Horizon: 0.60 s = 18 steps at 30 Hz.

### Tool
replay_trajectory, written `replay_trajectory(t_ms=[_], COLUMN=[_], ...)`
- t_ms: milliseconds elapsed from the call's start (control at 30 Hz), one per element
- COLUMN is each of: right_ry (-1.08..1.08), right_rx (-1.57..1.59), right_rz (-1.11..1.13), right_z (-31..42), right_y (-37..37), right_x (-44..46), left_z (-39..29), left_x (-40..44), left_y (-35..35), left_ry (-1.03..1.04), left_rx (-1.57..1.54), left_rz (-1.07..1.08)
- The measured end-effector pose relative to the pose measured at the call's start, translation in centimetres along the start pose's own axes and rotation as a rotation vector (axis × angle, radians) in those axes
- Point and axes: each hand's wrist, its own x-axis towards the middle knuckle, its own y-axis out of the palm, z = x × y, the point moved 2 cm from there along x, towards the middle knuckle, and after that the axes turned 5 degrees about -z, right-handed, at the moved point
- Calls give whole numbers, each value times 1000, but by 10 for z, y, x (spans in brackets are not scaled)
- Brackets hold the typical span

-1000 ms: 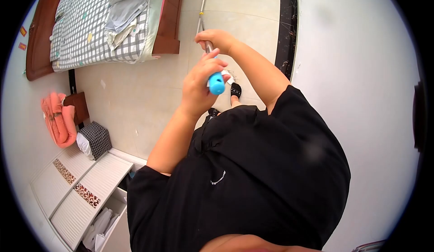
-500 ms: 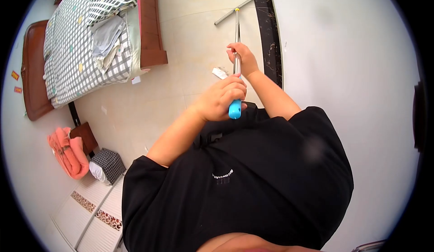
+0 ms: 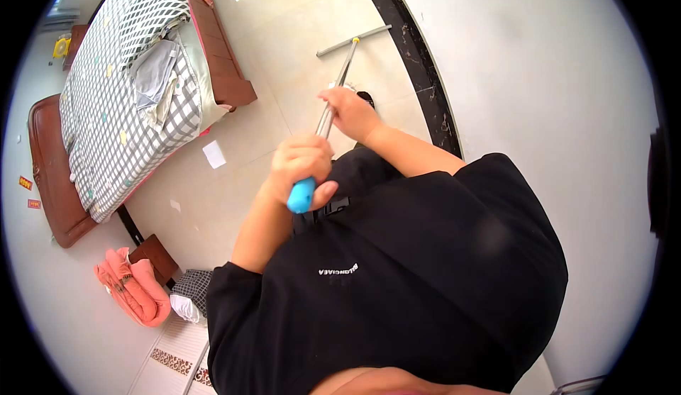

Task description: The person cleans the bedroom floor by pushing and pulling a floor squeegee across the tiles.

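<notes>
A floor squeegee with a metal pole [image 3: 347, 67], a blue grip end [image 3: 301, 196] and a long thin head [image 3: 333, 49] slants across the view. My left hand [image 3: 301, 161] is wrapped round the top of the pole by the blue grip. Farther down, my right hand [image 3: 351, 113] grips the same pole. The head lies on the tiled floor [image 3: 284, 47], its right end close to the dark skirting [image 3: 418, 72]. Something white and crumpled shows partly behind the pole, just above my right hand. A dark shoe tip [image 3: 366, 99] sits beside that hand.
A bed with a checked cover [image 3: 106, 111] and wooden frame [image 3: 223, 62] stands at left. White paper [image 3: 213, 154] lies on the floor near it. A rolled pink quilt [image 3: 135, 288] and checked box [image 3: 191, 292] are at lower left. A white wall [image 3: 539, 97] runs along the right.
Both hands and the blue grip have moved left, tilting the pole. The squeegee head sits lower and further left in view. The view has turned, and a shoe tip now shows.
</notes>
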Motion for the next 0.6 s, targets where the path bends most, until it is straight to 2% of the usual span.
replay_trajectory(t_ms=[167, 233, 300, 500, 600], right_ry=[-39, -163, -161, -300, -357], right_rx=[-39, -42, -69, -102, -112], right_rz=[22, 59, 68, 222, 123], right_z=[52, 74, 94, 111, 114], right_y=[38, 49, 56, 50, 34], right_x=[-49, -63, -77, -90, -84], left_z=[-62, -85, -104, -126, -131], left_x=[-55, -71, -82, -94, -80], left_y=[-26, -37, -46, -46, -39], left_ry=[-56, -79, -115, -101, -71], left_rx=[-86, -130, -192, -228, -258], left_rz=[58, 71, 145, 233, 206])
